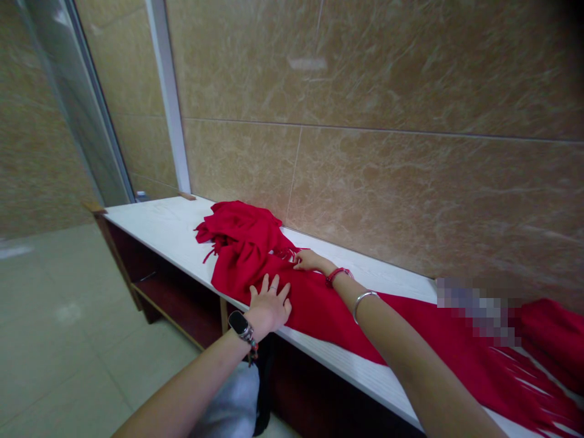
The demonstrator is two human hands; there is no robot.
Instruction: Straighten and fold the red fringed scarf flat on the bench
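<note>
A long red scarf [319, 310] with fringed ends lies stretched along the white tabletop, its far part bunched into a crumpled heap [244, 228]. My left hand [268, 306] rests on the scarf near the table's front edge, palm down with fingers spread. At the scarf's back edge, beside some fringe, my right hand [311, 260] has its fingers bent and pressed together on the cloth. Whether it pinches fabric or fringe is too small to be sure. A dark smart band and a bead bracelet are on my left wrist; a red cord and a silver bangle on my right.
The white table [155, 222] runs along a tan marble-patterned wall [387, 194]. Open dark red shelves [182, 304] are below its top. More folded red cloth [554, 334] lies at the right, next to a blurred-out patch. A clear bottle top [141, 196] shows behind the far end.
</note>
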